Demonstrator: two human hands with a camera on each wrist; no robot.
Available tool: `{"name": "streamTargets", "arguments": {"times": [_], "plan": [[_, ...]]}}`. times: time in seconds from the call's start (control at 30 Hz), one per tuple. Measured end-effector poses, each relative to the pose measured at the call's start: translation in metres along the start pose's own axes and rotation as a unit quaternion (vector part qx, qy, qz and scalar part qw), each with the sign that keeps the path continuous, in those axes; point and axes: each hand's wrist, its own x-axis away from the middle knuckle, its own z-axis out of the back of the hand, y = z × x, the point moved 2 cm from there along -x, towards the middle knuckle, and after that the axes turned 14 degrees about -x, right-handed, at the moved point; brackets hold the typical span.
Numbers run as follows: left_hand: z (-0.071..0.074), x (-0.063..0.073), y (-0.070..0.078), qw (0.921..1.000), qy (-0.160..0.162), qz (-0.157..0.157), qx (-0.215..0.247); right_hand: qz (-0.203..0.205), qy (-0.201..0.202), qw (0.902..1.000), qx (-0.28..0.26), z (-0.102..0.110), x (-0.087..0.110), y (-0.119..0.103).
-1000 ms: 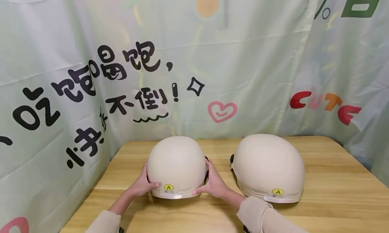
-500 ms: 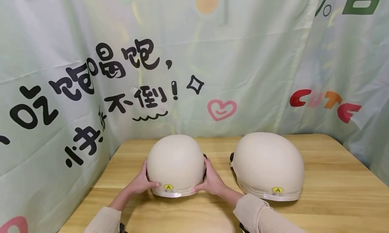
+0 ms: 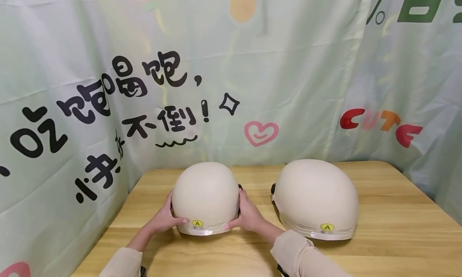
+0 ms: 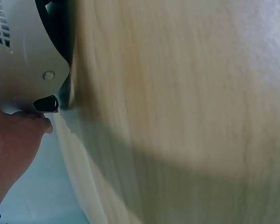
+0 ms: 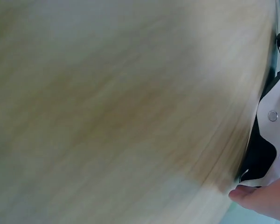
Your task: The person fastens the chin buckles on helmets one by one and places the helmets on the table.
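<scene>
Two cream half-shell helmets sit side by side on a wooden table. The left helmet is held between both hands, its front rim and yellow "A" sticker facing me. My left hand grips its left side, thumb across the lower front. On the opposite side my right hand holds it, thumb at the front rim and fingers along the side. The left wrist view shows the helmet's side, with a vent grid and a rivet, above the hand. In the right wrist view, a thumb lies at the rim.
The second helmet, with a matching sticker and a black buckle part on its left side, stands right of the right hand. The wooden table ends at a printed fabric curtain behind and on both sides.
The held helmet's right edge and my right hand have shifted slightly left, so the helmet looks a little narrower. Both hands keep their hold. The second helmet stays put.
</scene>
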Motion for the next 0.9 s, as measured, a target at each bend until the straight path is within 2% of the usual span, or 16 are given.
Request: {"name": "streamTargets", "arguments": {"times": [0.23, 0.37, 0.53, 0.6, 0.73, 0.9], "plan": [[0.006, 0.000, 0.001, 0.9999, 0.004, -0.003, -0.012, 0.003, -0.017, 0.9998, -0.013, 0.001, -0.005, -0.002], [0.009, 0.003, 0.002, 0.9994, -0.009, 0.013, -0.030, 0.017, -0.038, 0.9989, -0.019, 0.010, -0.006, -0.007], [0.018, 0.012, 0.012, 0.9961, -0.023, 0.032, -0.079, -0.035, -0.050, 0.9980, -0.018, 0.029, -0.001, -0.017], [0.023, 0.014, 0.020, 0.9945, -0.021, 0.040, -0.095, -0.037, -0.048, 0.9979, -0.025, 0.038, 0.001, -0.025], [0.031, 0.015, 0.037, 0.9930, 0.000, 0.041, -0.111, 0.023, -0.025, 0.9994, 0.003, 0.059, 0.009, -0.043], [0.037, 0.017, 0.059, 0.9907, 0.038, 0.039, -0.125, 0.098, -0.005, 0.9940, 0.048, 0.089, 0.019, -0.059]]}}
